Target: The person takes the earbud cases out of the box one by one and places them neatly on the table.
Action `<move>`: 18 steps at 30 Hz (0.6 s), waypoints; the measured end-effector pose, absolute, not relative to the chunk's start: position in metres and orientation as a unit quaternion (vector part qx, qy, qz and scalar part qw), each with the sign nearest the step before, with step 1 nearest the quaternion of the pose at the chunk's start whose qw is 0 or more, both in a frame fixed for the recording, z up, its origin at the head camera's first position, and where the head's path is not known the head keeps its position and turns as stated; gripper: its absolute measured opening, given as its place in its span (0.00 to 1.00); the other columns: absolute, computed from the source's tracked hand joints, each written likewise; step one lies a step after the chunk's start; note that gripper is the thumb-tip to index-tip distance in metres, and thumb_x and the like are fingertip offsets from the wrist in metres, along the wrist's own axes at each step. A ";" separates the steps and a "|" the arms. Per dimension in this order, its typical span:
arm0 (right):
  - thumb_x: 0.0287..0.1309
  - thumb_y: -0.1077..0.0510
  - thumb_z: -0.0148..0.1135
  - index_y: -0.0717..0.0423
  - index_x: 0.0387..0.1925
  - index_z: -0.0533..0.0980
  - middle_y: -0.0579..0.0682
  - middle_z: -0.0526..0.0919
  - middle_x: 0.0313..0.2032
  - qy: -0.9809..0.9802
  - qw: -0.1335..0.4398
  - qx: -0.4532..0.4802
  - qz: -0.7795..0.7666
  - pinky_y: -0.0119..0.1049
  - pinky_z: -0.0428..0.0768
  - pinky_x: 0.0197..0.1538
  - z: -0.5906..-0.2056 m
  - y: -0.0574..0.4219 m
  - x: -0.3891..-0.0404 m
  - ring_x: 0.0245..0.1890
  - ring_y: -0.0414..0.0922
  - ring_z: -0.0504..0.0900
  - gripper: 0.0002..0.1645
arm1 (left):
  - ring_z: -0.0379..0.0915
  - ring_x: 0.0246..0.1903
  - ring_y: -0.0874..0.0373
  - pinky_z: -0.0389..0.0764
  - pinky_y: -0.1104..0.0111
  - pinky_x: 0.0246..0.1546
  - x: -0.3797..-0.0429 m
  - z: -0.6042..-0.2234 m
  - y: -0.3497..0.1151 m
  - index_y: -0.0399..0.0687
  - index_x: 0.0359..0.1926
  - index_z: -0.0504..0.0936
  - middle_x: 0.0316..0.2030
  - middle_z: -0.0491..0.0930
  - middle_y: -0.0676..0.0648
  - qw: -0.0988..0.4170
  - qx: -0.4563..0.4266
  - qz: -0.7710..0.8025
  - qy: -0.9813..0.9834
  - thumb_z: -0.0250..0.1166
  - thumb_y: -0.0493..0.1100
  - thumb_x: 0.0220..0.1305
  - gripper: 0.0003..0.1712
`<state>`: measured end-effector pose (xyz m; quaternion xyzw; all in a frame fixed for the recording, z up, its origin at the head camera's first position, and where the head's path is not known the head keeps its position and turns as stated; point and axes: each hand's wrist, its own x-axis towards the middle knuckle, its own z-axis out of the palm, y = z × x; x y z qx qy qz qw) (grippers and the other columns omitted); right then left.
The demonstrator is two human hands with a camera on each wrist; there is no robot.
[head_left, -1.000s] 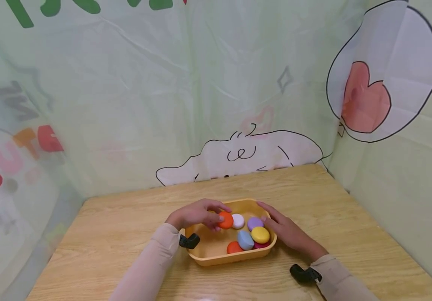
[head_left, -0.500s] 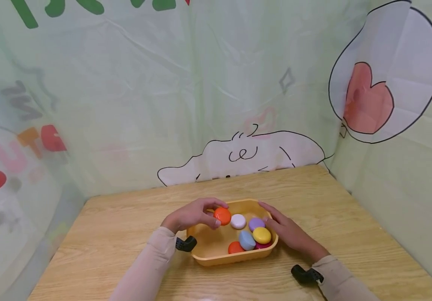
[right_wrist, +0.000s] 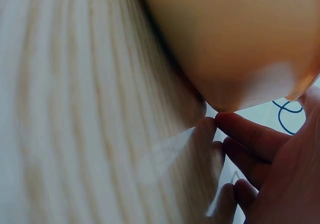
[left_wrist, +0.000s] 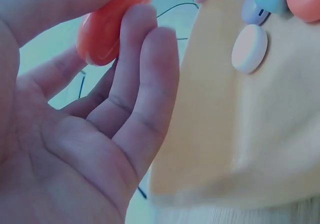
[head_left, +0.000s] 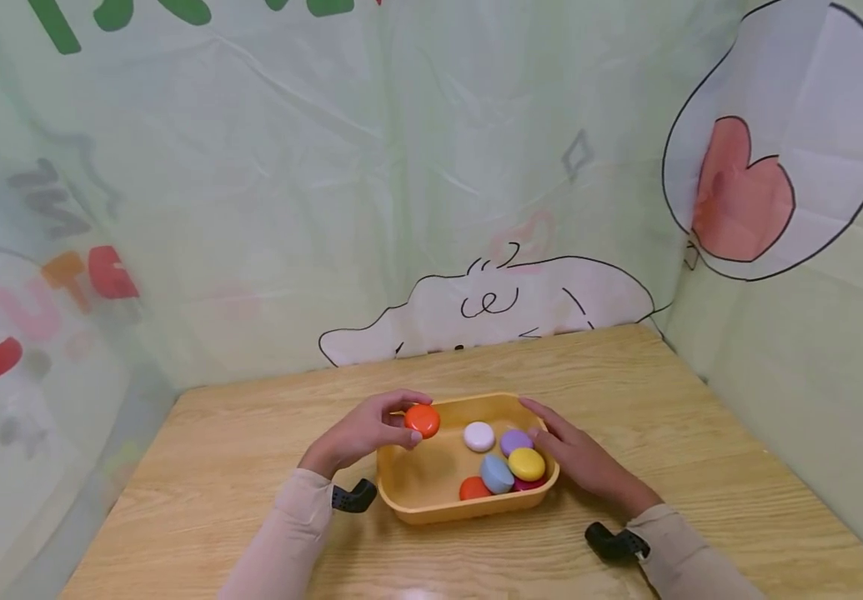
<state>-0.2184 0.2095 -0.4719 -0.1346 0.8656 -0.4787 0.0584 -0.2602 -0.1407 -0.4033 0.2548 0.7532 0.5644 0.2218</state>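
Note:
My left hand (head_left: 362, 430) pinches a glossy orange rounded disc (head_left: 423, 422) between thumb and fingers, above the left back rim of a yellow-orange plastic tray (head_left: 434, 471). In the left wrist view the same orange disc (left_wrist: 100, 38) sits high between thumb and fingertips. At the tray's right end, my right hand (head_left: 584, 458) holds the rim, thumb over the edge and fingers along the outside. Inside the tray lie a white disc (head_left: 479, 437), a purple one (head_left: 516, 442), a yellow one (head_left: 526, 464), a blue one (head_left: 497, 473) tipped on edge, a second orange disc (head_left: 474, 488) and a partly covered dark pink one (head_left: 529, 484).
The tray stands on a wooden table (head_left: 251, 467). Printed curtains (head_left: 266, 208) hang along its back and sides. Each wrist wears a black camera mount, the left mount (head_left: 353, 497) close to the tray's left end.
The left hand has lifted the orange disc up from beside the white disc and carried it left to the tray's edge. The right hand keeps its place on the rim.

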 end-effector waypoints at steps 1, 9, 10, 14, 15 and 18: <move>0.77 0.42 0.45 0.37 0.79 0.52 0.55 0.52 0.77 0.866 0.057 -0.137 -0.478 0.68 0.52 0.68 -0.472 0.210 -0.218 0.75 0.62 0.52 0.34 | 0.81 0.43 0.48 0.81 0.60 0.48 -0.259 -0.403 -0.144 0.43 0.67 0.73 0.54 0.77 0.43 0.214 0.251 0.567 0.755 0.72 0.40 0.61 0.33; 0.76 0.41 0.46 0.41 0.79 0.51 0.56 0.50 0.78 0.867 0.060 -0.146 -0.473 0.66 0.51 0.69 -0.468 0.210 -0.217 0.75 0.63 0.49 0.37 | 0.77 0.53 0.48 0.81 0.60 0.50 -0.250 -0.408 -0.167 0.42 0.68 0.72 0.56 0.78 0.43 0.170 0.221 0.589 0.759 0.73 0.43 0.61 0.35; 0.76 0.41 0.47 0.42 0.79 0.50 0.56 0.49 0.78 0.867 0.062 -0.148 -0.473 0.65 0.51 0.69 -0.468 0.210 -0.217 0.75 0.63 0.48 0.38 | 0.77 0.53 0.48 0.81 0.60 0.50 -0.249 -0.408 -0.169 0.42 0.68 0.72 0.57 0.78 0.43 0.166 0.216 0.591 0.759 0.73 0.44 0.61 0.35; 0.76 0.42 0.47 0.43 0.80 0.49 0.57 0.47 0.78 0.864 0.068 -0.152 -0.476 0.64 0.50 0.70 -0.467 0.210 -0.217 0.76 0.64 0.46 0.38 | 0.77 0.53 0.47 0.81 0.59 0.50 -0.248 -0.411 -0.178 0.46 0.66 0.73 0.57 0.77 0.43 0.153 0.199 0.598 0.761 0.73 0.44 0.61 0.33; 0.76 0.42 0.47 0.44 0.80 0.49 0.57 0.47 0.78 0.863 0.069 -0.152 -0.477 0.64 0.50 0.70 -0.467 0.210 -0.217 0.76 0.64 0.46 0.38 | 0.77 0.53 0.47 0.81 0.59 0.50 -0.248 -0.413 -0.180 0.45 0.66 0.73 0.57 0.77 0.43 0.152 0.197 0.601 0.760 0.72 0.44 0.61 0.33; 0.76 0.42 0.46 0.43 0.80 0.49 0.57 0.47 0.78 0.863 0.071 -0.152 -0.476 0.65 0.50 0.70 -0.468 0.210 -0.218 0.76 0.64 0.46 0.38 | 0.78 0.51 0.47 0.81 0.59 0.50 -0.247 -0.416 -0.186 0.43 0.65 0.72 0.56 0.77 0.41 0.148 0.190 0.604 0.760 0.73 0.43 0.61 0.33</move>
